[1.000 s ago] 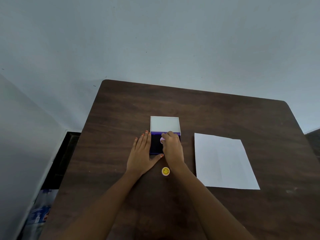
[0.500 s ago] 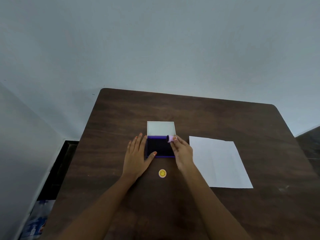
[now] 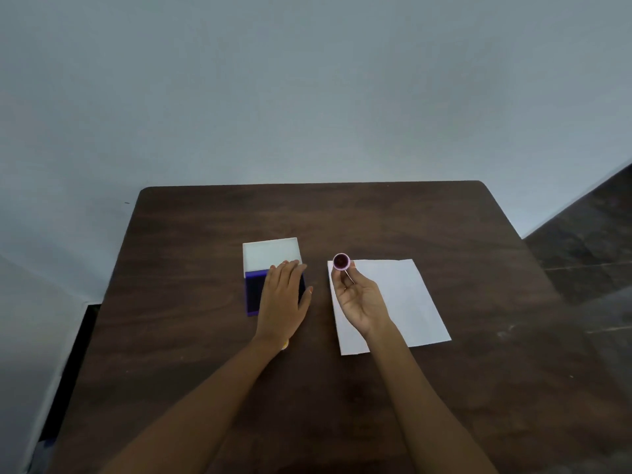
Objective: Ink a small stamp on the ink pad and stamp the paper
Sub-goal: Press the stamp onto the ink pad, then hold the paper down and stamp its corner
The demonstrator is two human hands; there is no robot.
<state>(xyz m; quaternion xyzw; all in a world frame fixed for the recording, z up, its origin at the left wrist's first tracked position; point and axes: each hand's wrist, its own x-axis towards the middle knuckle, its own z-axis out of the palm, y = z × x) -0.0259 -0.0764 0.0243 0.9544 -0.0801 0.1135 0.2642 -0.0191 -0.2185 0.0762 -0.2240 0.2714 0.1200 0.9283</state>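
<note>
Right hand (image 3: 359,295), palm up, pinches one small round pink-rimmed stamp (image 3: 341,261) at its fingertips, the dark inked face turned toward the camera. The stamp is raised over the far left corner of one white rectangular paper sheet (image 3: 403,302), which lies flat with no mark visible on it. Left hand (image 3: 284,299) lies flat, fingers extended and holding nothing, covering most of one open purple ink pad (image 3: 253,292); its white lid (image 3: 270,253) stands open on the far side. One yellow object (image 3: 285,344) peeks out beside the left wrist, mostly hidden. All on one dark brown wooden table (image 3: 376,220).
</note>
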